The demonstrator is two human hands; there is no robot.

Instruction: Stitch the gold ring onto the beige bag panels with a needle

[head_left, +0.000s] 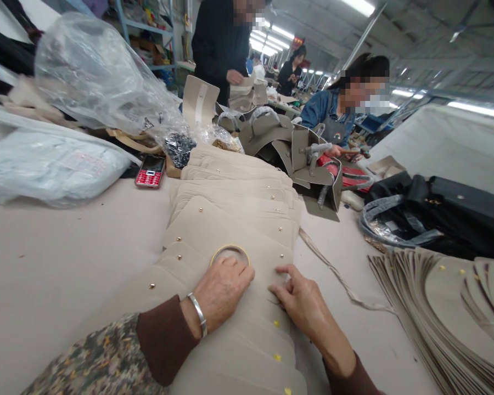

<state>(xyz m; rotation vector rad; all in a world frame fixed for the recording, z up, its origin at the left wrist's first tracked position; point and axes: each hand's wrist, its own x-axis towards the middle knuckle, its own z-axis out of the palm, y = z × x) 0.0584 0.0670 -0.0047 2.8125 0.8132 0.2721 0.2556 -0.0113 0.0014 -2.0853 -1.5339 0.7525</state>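
Note:
My left hand [223, 286], with a silver bangle at the wrist, is closed on a ring-shaped roll of tape [230, 248] with a yellow rim. Its fingers cover the near part of the roll. Under both hands lies a long overlapping stack of beige leather-like panels [226, 219] with small gold studs. My right hand [302, 299] is over the stack's right edge, thumb and index finger apart, and nothing shows between them. Small yellow tape pieces [276, 323] mark the panels nearer to me, below that hand.
Fanned beige panels [420, 307] lie at the right, below black bags [448, 214]. A beige strap [333, 269] runs between the stacks. Grey-brown bag parts [271, 137], a red phone [150, 171] and plastic bags [102, 71] sit farther back. A co-worker [333, 109] holds a hammer; others stand behind.

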